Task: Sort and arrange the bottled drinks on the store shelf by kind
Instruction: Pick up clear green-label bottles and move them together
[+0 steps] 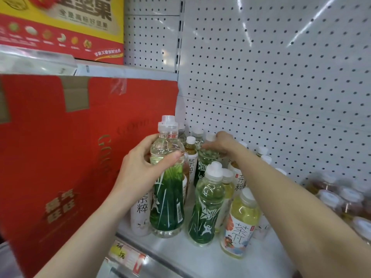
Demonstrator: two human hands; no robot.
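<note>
Shelf (180, 255): left fingers (170, 157) wrap green bottle (166, 197); right fingers (208, 146) pinch rear bottle (207, 156) top.

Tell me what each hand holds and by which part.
Left hand grips a green-label bottle round its clear shoulder, just above the label. Right hand pinches a rear green-label bottle at its top.

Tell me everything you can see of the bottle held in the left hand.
The bottle is clear waisted plastic, with pale liquid, a green wrap label with white figures and a barcode, and a translucent white sports cap. It is upright near the shelf front; whether its base rests there is unclear. The left hand grips its shoulder, thumb in front. A white-labelled bottle stands close behind it. The right hand grips a different, rear bottle.
</note>
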